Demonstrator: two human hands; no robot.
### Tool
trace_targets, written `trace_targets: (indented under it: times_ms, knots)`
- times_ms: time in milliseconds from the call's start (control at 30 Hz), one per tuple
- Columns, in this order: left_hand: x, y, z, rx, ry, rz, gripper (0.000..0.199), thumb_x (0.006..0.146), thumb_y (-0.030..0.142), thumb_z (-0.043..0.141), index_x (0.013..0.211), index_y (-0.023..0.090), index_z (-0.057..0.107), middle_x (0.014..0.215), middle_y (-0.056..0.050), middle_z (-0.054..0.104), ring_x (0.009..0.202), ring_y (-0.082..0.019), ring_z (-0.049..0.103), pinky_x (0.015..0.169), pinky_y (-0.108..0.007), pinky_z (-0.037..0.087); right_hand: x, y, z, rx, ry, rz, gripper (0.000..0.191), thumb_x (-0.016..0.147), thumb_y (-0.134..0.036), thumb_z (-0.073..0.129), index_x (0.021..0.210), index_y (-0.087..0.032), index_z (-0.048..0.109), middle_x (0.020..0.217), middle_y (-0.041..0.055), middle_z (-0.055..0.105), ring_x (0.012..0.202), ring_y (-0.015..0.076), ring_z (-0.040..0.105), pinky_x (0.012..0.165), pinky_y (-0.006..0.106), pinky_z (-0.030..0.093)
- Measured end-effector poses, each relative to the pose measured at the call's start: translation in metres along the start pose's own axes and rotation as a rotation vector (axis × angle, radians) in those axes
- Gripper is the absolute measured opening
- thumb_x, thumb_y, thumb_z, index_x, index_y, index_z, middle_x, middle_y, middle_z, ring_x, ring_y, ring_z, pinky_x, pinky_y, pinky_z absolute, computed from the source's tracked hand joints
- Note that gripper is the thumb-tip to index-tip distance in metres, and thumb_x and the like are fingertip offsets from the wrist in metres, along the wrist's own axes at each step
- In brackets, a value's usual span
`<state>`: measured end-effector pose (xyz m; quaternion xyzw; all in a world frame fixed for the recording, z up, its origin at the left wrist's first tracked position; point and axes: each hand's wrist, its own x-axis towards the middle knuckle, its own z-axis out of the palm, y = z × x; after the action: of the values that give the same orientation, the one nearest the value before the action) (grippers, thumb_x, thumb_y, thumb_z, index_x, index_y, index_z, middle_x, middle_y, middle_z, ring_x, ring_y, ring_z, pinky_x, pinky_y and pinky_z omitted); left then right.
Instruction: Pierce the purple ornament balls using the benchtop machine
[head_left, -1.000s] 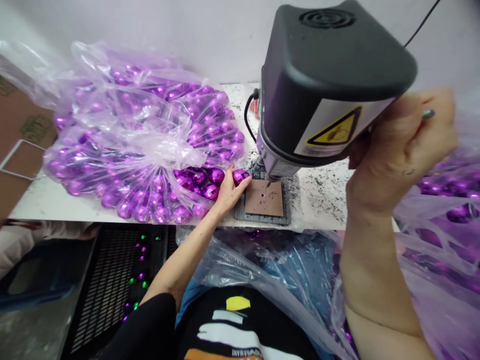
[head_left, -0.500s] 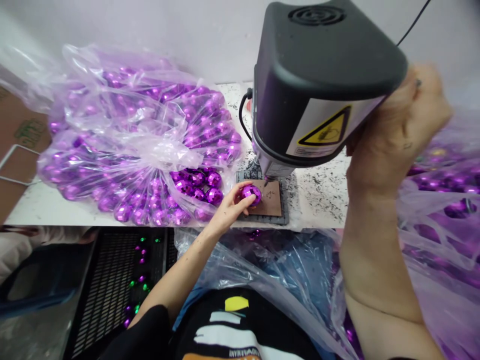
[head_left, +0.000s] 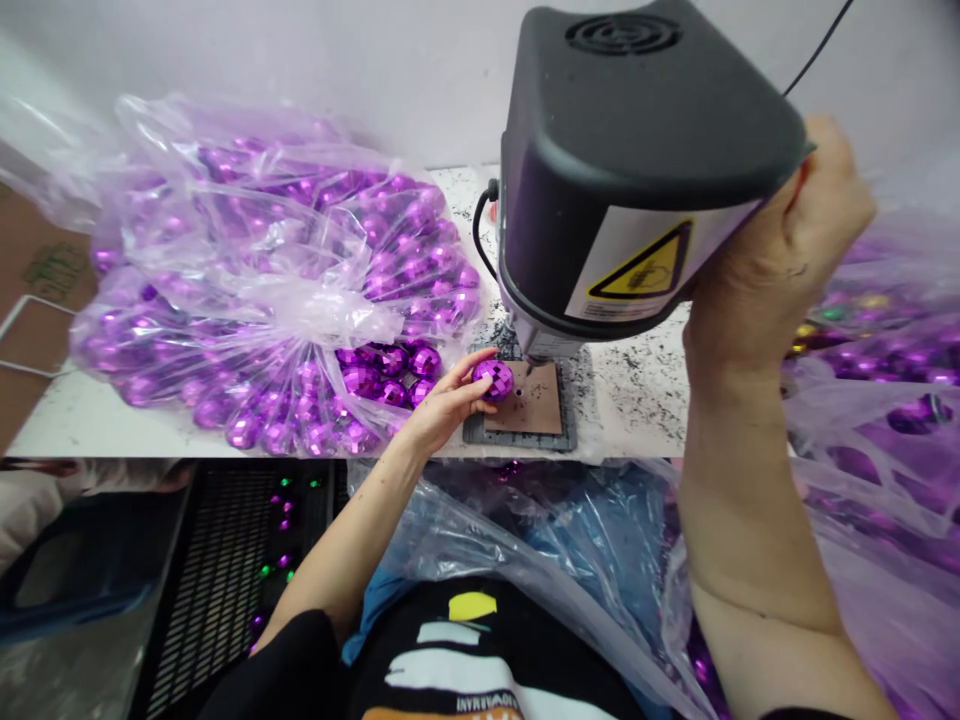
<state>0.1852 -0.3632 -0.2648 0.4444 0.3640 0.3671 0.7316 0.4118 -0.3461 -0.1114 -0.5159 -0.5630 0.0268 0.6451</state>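
Observation:
Between the fingers and thumb of my left hand [head_left: 448, 400] is a shiny purple faceted ball [head_left: 493, 380]. It is at the left edge of a brown board [head_left: 536, 412], which lies on a dark base plate [head_left: 571, 425]. The tip of a black bench drill press [head_left: 637, 130] points down just behind the board, to the ball's right. My right hand [head_left: 795, 240] is raised at the right side of the machine, fingers curled. What those fingers grip is hidden behind the black housing.
A clear plastic bag [head_left: 300, 310] full of purple balls covers the table's left side. Another purple-filled bag [head_left: 877, 450] stands at the right. Black specks litter the white table [head_left: 645, 400]. A black crate [head_left: 217, 560] with small green and purple beads is below left; a cardboard box [head_left: 37, 290] stands far left.
My left hand has drawn the ball slightly left and up, off the middle of the board. My right hand has shifted a little left and down beside the machine.

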Motion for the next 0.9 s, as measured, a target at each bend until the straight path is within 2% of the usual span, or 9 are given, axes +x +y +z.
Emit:
trace_targets:
  times_ms: [67, 167, 300, 433, 567, 667, 767, 900]
  knots:
    - [0.004, -0.001, 0.001, 0.095, 0.015, -0.004, 0.061, 0.076, 0.047, 0.077, 0.128, 0.023, 0.056, 0.113, -0.006, 0.064, 0.093, -0.018, 0.065, 0.074, -0.029, 0.057, 0.0, -0.001, 0.0, -0.025, 0.031, -0.04, 0.069, 0.074, -0.084, 0.033, 0.07, -0.015, 0.031, 0.065, -0.0044, 0.027, 0.063, 0.002, 0.029, 0.063, 0.02, 0.023]
    - [0.011, -0.008, 0.006, 0.36, 0.106, 0.042, 0.055, 0.083, 0.052, 0.069, 0.126, 0.022, 0.055, 0.111, -0.006, 0.064, 0.086, -0.017, 0.066, 0.072, -0.029, 0.055, 0.0, -0.001, 0.0, -0.031, 0.045, -0.056, 0.068, 0.076, -0.083, 0.035, 0.07, -0.015, 0.032, 0.065, -0.004, 0.025, 0.064, 0.0023, 0.029, 0.062, 0.019, 0.023]
    - [0.014, -0.016, 0.013, 0.717, 0.204, 0.187, 0.043, 0.089, 0.046, 0.065, 0.124, 0.022, 0.058, 0.111, -0.005, 0.067, 0.1, -0.02, 0.063, 0.091, -0.033, 0.05, 0.0, 0.0, 0.0, -0.04, 0.036, -0.063, 0.068, 0.076, -0.083, 0.033, 0.071, -0.015, 0.031, 0.066, -0.0039, 0.023, 0.064, 0.0025, 0.028, 0.062, 0.019, 0.024]
    - [0.013, -0.018, 0.019, 0.909, 0.202, 0.307, 0.042, 0.091, 0.043, 0.064, 0.126, 0.022, 0.056, 0.117, -0.007, 0.065, 0.104, -0.022, 0.062, 0.095, -0.035, 0.048, 0.0, 0.0, -0.001, -0.037, 0.025, -0.054, 0.067, 0.077, -0.082, 0.034, 0.071, -0.015, 0.031, 0.066, -0.0039, 0.023, 0.064, 0.0021, 0.028, 0.062, 0.019, 0.024]
    - [0.011, -0.025, 0.026, 1.051, 0.122, 0.461, 0.047, 0.088, 0.041, 0.069, 0.128, 0.021, 0.055, 0.122, -0.01, 0.06, 0.112, -0.024, 0.059, 0.098, -0.035, 0.047, -0.002, -0.001, 0.001, -0.004, 0.034, -0.06, 0.065, 0.08, -0.078, 0.035, 0.072, -0.014, 0.033, 0.066, -0.004, 0.027, 0.064, 0.0011, 0.029, 0.062, 0.018, 0.025]
    - [0.012, -0.035, 0.031, 1.085, 0.197, 0.523, 0.05, 0.085, 0.041, 0.073, 0.128, 0.021, 0.055, 0.125, -0.011, 0.059, 0.118, -0.026, 0.056, 0.103, -0.039, 0.043, -0.004, -0.001, 0.001, 0.018, 0.037, -0.022, 0.065, 0.081, -0.078, 0.035, 0.072, -0.014, 0.036, 0.065, -0.0041, 0.03, 0.06, 0.0005, 0.031, 0.057, 0.016, 0.024]
    - [0.013, -0.044, 0.034, 1.076, 0.265, 0.533, 0.048, 0.088, 0.04, 0.07, 0.128, 0.021, 0.053, 0.127, -0.012, 0.06, 0.123, -0.027, 0.054, 0.109, -0.043, 0.038, -0.005, -0.001, 0.001, 0.022, 0.038, 0.001, 0.068, 0.079, -0.08, 0.037, 0.073, -0.012, 0.04, 0.067, -0.0033, 0.034, 0.06, 0.0001, 0.035, 0.053, 0.014, 0.023]
    - [0.014, -0.046, 0.036, 1.118, 0.219, 0.498, 0.045, 0.091, 0.039, 0.065, 0.13, 0.021, 0.05, 0.125, -0.012, 0.061, 0.123, -0.026, 0.054, 0.119, -0.047, 0.025, -0.003, -0.001, -0.002, 0.016, 0.029, -0.012, 0.066, 0.079, -0.077, 0.044, 0.074, -0.012, 0.046, 0.07, -0.0022, 0.038, 0.062, 0.0008, 0.041, 0.052, 0.014, 0.027]
